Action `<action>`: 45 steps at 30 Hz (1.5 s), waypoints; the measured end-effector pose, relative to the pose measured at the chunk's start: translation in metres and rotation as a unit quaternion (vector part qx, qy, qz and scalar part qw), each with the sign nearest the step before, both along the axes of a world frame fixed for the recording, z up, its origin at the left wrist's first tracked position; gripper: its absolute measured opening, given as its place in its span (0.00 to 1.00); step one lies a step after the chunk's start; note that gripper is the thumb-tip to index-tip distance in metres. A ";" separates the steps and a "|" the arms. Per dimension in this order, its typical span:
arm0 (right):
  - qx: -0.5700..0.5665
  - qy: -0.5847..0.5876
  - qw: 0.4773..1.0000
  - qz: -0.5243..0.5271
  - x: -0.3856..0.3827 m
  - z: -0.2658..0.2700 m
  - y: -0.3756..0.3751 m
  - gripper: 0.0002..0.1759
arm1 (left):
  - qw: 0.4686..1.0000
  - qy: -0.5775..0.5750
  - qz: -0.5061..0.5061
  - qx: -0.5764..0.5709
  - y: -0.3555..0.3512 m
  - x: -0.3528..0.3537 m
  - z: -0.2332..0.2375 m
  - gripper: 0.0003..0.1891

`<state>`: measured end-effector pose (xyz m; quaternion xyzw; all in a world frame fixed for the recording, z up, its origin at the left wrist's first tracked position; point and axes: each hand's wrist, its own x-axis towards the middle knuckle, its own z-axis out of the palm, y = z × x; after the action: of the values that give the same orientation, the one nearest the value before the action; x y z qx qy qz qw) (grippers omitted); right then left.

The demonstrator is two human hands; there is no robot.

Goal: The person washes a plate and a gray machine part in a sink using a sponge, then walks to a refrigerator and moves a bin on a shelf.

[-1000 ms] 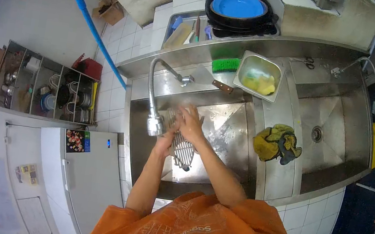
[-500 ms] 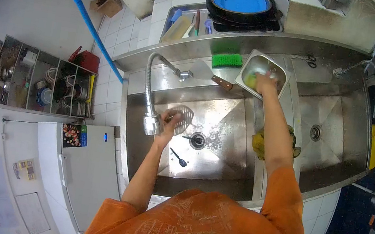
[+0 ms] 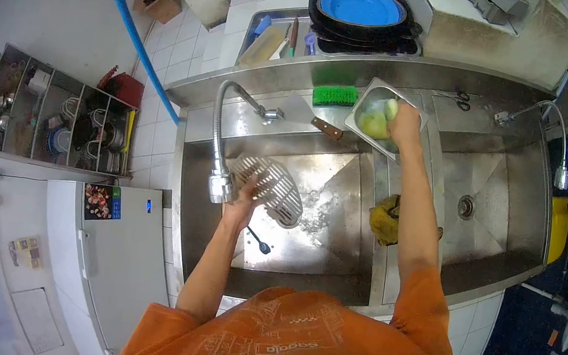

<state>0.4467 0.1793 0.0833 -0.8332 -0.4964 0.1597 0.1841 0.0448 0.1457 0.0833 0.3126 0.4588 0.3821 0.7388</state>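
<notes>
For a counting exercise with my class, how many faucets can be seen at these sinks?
2. One faucet arches over the left basin; the other is at the right basin's far right corner.

the shirt (image 3: 302,353) at six o'clock is orange with pale lettering, the bowl (image 3: 361,4) at twelve blue, the brush (image 3: 335,97) at one bright green, the sponge (image 3: 391,110) at two pale green; the plate (image 3: 278,190) is silver, striped with slots.

Both arms (image 3: 423,220) extended, elbows bent
</notes>
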 end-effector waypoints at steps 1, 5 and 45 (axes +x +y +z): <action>0.026 -0.010 1.000 -0.012 0.001 0.000 -0.001 0.16 | 0.999 -0.024 -0.025 -0.017 0.001 -0.003 -0.004 0.24; 0.259 0.076 0.963 -0.002 -0.055 0.040 -0.039 0.21 | 0.999 0.023 -0.038 -0.032 -0.007 0.000 -0.010 0.25; 0.183 0.240 0.953 0.024 -0.237 -0.007 -0.184 0.20 | 0.977 0.209 -0.035 -0.015 -0.084 0.065 0.012 0.31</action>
<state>0.2093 -0.0052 0.0760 -0.7102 -0.4776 0.2658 0.4438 0.1099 0.0618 0.0950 0.3905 0.5975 0.2750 0.6441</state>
